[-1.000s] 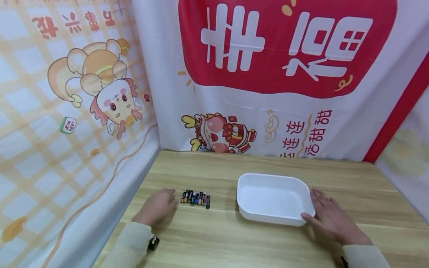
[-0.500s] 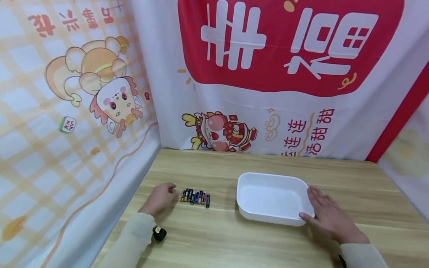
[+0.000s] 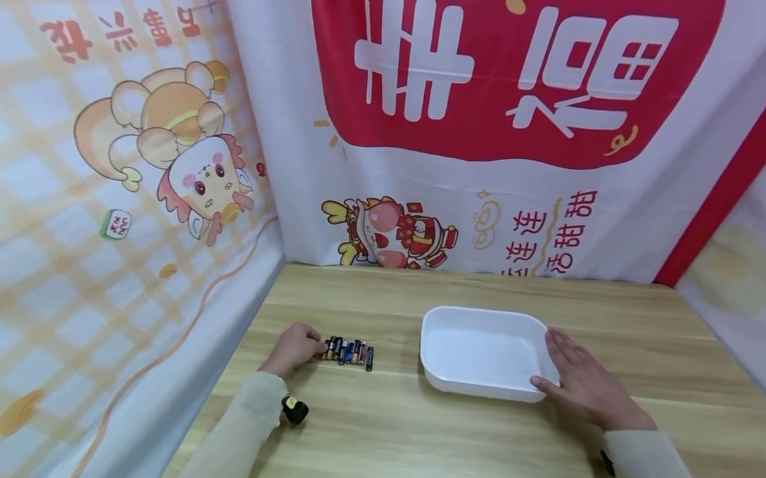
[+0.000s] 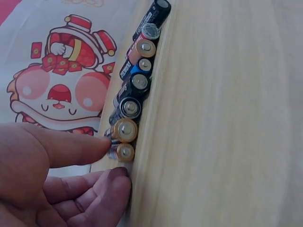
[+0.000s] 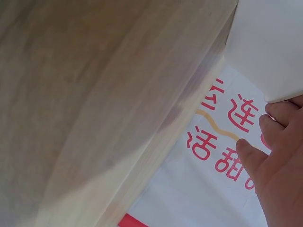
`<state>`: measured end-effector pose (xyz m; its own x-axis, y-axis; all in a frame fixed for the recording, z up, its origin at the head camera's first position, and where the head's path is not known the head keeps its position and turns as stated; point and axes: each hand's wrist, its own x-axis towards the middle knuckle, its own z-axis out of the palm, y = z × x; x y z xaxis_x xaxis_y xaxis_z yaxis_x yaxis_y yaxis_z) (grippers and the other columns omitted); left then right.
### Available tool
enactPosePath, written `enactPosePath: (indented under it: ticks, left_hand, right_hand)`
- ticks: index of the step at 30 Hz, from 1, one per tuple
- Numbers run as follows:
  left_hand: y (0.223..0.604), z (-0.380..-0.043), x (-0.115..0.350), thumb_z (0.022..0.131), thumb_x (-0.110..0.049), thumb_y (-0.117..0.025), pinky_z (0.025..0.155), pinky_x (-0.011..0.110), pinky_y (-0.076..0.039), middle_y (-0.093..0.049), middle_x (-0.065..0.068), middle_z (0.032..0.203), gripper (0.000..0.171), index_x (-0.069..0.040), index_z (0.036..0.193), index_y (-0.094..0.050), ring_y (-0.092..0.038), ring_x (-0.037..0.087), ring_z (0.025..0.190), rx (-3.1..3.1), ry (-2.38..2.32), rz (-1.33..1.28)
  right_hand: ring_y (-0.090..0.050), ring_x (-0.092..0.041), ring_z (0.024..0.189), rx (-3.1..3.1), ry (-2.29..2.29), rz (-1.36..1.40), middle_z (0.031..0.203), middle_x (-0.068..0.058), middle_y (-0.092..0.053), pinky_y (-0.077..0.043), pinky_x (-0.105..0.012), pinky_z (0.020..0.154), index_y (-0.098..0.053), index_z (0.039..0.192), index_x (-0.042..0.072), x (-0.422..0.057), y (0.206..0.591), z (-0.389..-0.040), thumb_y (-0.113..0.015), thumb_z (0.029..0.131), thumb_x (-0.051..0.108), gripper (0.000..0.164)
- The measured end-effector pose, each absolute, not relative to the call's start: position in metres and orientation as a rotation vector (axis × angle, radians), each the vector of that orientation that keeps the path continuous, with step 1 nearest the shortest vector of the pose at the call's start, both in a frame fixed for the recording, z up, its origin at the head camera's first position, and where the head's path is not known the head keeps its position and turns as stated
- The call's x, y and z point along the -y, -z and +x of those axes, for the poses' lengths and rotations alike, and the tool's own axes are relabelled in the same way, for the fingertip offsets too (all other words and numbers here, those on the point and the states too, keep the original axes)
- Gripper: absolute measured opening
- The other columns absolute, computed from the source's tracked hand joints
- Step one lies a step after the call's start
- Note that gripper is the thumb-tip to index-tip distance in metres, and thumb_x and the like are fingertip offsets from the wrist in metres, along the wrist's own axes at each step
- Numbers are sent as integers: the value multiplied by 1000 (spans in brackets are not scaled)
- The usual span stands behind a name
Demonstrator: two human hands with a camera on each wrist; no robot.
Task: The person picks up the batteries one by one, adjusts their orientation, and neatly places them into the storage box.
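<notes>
As the nearer left grip was poised, parted, right at the end battery, the battery row was strung rightward from it, axes crosswise; the tray was touched by the uncurled right grip.

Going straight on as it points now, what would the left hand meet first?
Likely the gold-ended battery at the left end of the row, though depth leaves any present contact unclear.

Small dark-and-copper cylindrical batteries: glossy, metal-ended
White rectangular plastic tub: smooth, slightly shiny
Flat pale wood-grained tabletop: smooth
Your long cream sleeves: matt cloth
</notes>
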<state>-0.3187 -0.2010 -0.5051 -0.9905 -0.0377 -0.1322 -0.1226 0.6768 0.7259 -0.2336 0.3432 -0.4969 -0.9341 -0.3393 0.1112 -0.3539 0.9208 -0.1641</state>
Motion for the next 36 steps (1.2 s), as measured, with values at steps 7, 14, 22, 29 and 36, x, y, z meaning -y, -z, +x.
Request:
enactPosePath:
  ticks: [7,14,22,29,36]
  left_hand:
    - [501,-324,193,80,-6,-75,56,29,-54,-67,8,86,17,-1,96,-71,-62,19,64,-2791,-1120,-156]
    - [495,-325,197,77,-5,-69,52,30,-45,-61,3,69,6,-8,72,-67,-53,19,61,-2913,-859,-110]
    - [496,-327,201,74,-1,-63,60,33,-50,-65,4,81,11,-7,80,-71,-56,21,69,-2967,-847,-98]
    - [505,-329,205,82,4,-65,61,31,-57,-64,10,88,14,3,95,-67,-60,22,74,-2767,-1287,-161]
    - [508,-325,207,90,5,-59,70,34,-60,-63,18,98,22,10,111,-61,-63,24,82,-2517,-1644,-169]
  right_hand:
    - [-14,-41,144,3005,-293,524,158,-24,-14,-19,-56,115,-14,151,-7,-344,497,-233,-46,95,61,94]
    - [-14,-42,143,3038,-292,498,158,-23,-14,-18,-57,115,-15,151,-7,-340,492,-231,-44,93,65,96]
    - [-15,-43,143,2983,-378,514,157,-26,-17,-22,-58,113,-16,150,-9,-347,492,-233,-46,96,58,91]
    - [-17,-44,142,2998,-361,501,156,-26,-18,-23,-59,112,-17,150,-8,-349,490,-233,-45,95,61,93]
    - [-17,-44,142,3012,-364,480,156,-26,-17,-23,-59,112,-18,149,-10,-348,494,-233,-45,95,62,94]
